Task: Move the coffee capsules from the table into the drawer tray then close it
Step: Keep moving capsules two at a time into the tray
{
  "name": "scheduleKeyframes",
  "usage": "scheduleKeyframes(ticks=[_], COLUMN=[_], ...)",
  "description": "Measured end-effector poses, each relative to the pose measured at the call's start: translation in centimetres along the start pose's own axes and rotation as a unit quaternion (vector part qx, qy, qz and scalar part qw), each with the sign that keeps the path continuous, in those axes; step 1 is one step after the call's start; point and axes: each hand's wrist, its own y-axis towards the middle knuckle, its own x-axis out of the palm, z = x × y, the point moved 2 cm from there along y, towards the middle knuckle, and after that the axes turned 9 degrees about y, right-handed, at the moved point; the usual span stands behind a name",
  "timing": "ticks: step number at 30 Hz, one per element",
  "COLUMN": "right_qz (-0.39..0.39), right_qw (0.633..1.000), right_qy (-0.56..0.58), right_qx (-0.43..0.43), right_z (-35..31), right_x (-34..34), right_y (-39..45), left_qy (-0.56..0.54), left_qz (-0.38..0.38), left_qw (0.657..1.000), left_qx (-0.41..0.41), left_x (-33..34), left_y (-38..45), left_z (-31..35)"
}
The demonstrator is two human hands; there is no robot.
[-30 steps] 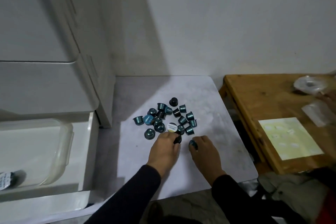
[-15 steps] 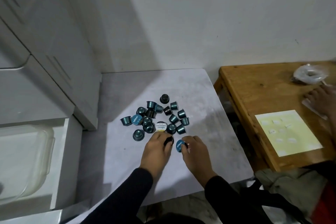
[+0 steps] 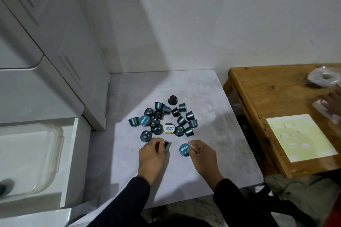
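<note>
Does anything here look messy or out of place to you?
Mostly the coffee capsules: they lie in a jumbled heap on the white table, some upright, some tipped on their sides. One white-lidded capsule stands out among the teal and black ones. Nothing looks spilled or broken.

wall (image 3: 221, 14): plain white, standing behind everything | white cabinet (image 3: 55, 57): rising at left, casting a shadow rightward | wooden table (image 3: 273, 101): sitting at right, a yellow sheet (image 3: 299, 137) lying near its front edge
</note>
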Motion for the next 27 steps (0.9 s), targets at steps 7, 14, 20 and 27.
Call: scheduleKeyframes(ticks=[7,14,20,27], right_qz=[0.010,0.023,0.001,-0.029], right_qw=[0.991,0.968,0.944,0.916], right_qy=[0.111,0.222,0.308,0.398], right_qx=[0.072,0.116,0.121,0.029], right_z=[0.0,0.5,-0.5,-7.1], right_x=[0.1,0.0,-0.4,-3.2], right_y=[-0.5,-0.8,-1.0,-0.6], left_qy=[0.034,-0.004,-0.132,-0.267], left_qz=[0.027,0.034,0.033,0.056], left_qw=[0.998,0.998,0.991,0.962], left_qx=[0.047,0.057,-0.006,0.025], left_x=[-0.8,-0.7,-2.1,-7.8], left_y=[-0.8,-1.4,-1.8,-2.0], left_z=[0.3,0.4,1.3,3.4])
